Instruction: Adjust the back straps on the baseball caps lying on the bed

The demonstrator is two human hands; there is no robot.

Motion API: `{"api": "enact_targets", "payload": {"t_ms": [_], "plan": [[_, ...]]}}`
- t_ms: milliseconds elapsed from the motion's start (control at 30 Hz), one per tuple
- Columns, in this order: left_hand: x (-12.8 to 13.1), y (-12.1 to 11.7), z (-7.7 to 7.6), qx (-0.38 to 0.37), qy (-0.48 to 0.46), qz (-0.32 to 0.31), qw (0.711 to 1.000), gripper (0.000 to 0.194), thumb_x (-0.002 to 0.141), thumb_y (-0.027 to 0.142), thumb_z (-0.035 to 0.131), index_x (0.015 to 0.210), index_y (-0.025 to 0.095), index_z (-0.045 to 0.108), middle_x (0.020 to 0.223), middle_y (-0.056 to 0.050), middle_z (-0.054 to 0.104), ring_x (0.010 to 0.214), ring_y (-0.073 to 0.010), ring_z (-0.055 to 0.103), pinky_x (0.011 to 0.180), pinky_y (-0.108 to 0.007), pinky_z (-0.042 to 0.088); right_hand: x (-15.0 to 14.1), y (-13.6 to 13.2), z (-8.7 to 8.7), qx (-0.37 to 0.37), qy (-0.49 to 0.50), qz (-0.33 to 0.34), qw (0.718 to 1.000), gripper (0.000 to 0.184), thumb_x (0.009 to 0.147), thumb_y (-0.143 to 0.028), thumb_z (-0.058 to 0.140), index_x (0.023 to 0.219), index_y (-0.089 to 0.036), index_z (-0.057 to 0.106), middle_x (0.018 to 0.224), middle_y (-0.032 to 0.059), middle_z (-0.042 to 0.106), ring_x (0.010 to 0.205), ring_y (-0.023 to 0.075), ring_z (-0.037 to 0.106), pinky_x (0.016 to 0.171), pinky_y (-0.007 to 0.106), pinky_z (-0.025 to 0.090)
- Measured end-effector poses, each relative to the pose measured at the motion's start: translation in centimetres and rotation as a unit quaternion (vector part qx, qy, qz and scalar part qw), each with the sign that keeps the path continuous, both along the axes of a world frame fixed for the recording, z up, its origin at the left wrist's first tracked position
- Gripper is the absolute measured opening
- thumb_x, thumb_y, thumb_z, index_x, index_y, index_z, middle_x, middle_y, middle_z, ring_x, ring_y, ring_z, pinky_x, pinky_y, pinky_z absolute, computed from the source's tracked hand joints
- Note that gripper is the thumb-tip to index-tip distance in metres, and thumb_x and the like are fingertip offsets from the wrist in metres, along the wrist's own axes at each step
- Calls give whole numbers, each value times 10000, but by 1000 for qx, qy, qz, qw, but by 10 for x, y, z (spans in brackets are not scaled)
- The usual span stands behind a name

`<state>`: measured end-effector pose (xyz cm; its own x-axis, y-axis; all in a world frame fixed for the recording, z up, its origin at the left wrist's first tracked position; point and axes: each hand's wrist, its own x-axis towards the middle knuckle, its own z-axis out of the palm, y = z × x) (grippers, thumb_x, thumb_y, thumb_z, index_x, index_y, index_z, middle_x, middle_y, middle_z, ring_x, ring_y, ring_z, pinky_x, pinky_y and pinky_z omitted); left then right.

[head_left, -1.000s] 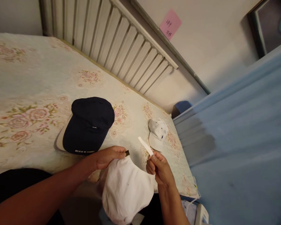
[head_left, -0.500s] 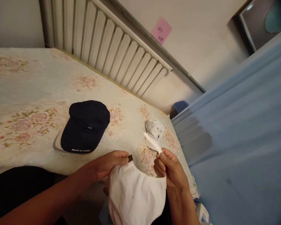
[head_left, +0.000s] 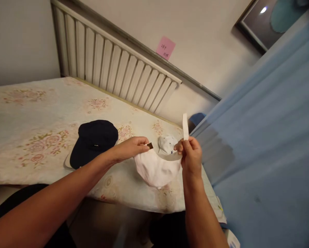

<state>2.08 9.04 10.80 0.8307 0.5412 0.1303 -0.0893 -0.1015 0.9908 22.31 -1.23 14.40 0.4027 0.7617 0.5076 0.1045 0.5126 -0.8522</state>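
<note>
A white cap (head_left: 157, 170) hangs between my hands over the bed's front edge, its back opening facing away from me. My left hand (head_left: 134, 148) pinches the cap's edge beside a small dark metal buckle (head_left: 150, 145). On the other side my right hand (head_left: 192, 155) grips the base of the white strap (head_left: 185, 125), whose free end sticks up. Buckle and strap are apart. Left of my hands, a navy cap (head_left: 97, 137) lies on the bed, its brim partly behind my left forearm. A second, smaller-looking white cap (head_left: 167, 143) rests beyond the held one.
The bed has a pale flowered cover (head_left: 48, 113). Behind it run a slatted white rail (head_left: 113, 65) and a wall with a pink note (head_left: 166, 48). A blue curtain (head_left: 268, 137) hangs at the right, near a framed picture (head_left: 263, 24). A blue object (head_left: 197, 119) sits in the far corner.
Both hands have moved up and forward with the white cap, which now hangs over the bed. The strap's free end has swung from pointing left to pointing up. My view has shifted slightly.
</note>
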Motion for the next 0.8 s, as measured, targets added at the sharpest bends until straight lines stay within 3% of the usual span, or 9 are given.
{"api": "enact_targets", "payload": {"t_ms": [67, 167, 233, 300, 467, 667, 800], "plan": [[0, -1, -17, 13, 17, 20, 1000, 162, 746, 328, 577, 759, 169, 549, 617, 59, 454, 557, -87, 396, 528, -214, 246, 6, -5, -23, -48, -28, -14, 998, 89, 803, -247, 600, 734, -193, 581, 514, -54, 557, 527, 101, 530, 667, 272, 458], [0, -7, -56, -5, 65, 53, 996, 184, 702, 331, 599, 762, 167, 542, 625, 51, 474, 561, -100, 415, 523, -216, 252, 10, -17, -65, -164, -53, -18, 985, 93, 796, -246, 581, 726, -186, 588, 529, -28, 610, 576, 122, 570, 647, 251, 434], [0, -15, -78, -17, 74, 47, 996, 192, 703, 336, 598, 770, 169, 530, 618, 56, 459, 556, -99, 402, 520, -215, 240, 9, -27, -88, -221, -43, 11, 974, 86, 788, -245, 566, 731, -182, 583, 527, -30, 616, 522, 110, 549, 595, 234, 411], [-1, -24, -90, -17, 76, 33, 996, 184, 715, 331, 586, 780, 170, 525, 603, 66, 429, 541, -93, 371, 515, -215, 222, 5, -36, -101, -253, -26, 44, 966, 75, 774, -242, 561, 740, -177, 578, 541, -27, 625, 481, 102, 532, 550, 225, 386], [-4, -44, -89, 33, 108, 17, 994, 146, 752, 294, 519, 826, 172, 554, 600, 65, 411, 538, -100, 357, 516, -220, 223, -9, -47, -106, -296, -50, 80, 950, 75, 752, -213, 539, 769, -169, 596, 535, -15, 629, 447, 99, 501, 487, 210, 321], [-3, -58, -72, 111, 126, 49, 984, 130, 734, 221, 484, 804, 183, 587, 675, 28, 524, 641, -137, 463, 595, -233, 321, -28, -46, -109, -313, -92, 110, 939, 64, 749, -171, 532, 757, -186, 594, 555, -34, 610, 468, 99, 518, 516, 218, 361], [-2, -62, -74, 114, 127, 72, 983, 138, 736, 220, 486, 820, 178, 587, 663, 30, 544, 641, -140, 485, 593, -235, 337, -38, -49, -109, -325, -129, 117, 930, 112, 783, -231, 554, 680, -188, 562, 506, -52, 563, 448, 92, 486, 506, 219, 369]]}}
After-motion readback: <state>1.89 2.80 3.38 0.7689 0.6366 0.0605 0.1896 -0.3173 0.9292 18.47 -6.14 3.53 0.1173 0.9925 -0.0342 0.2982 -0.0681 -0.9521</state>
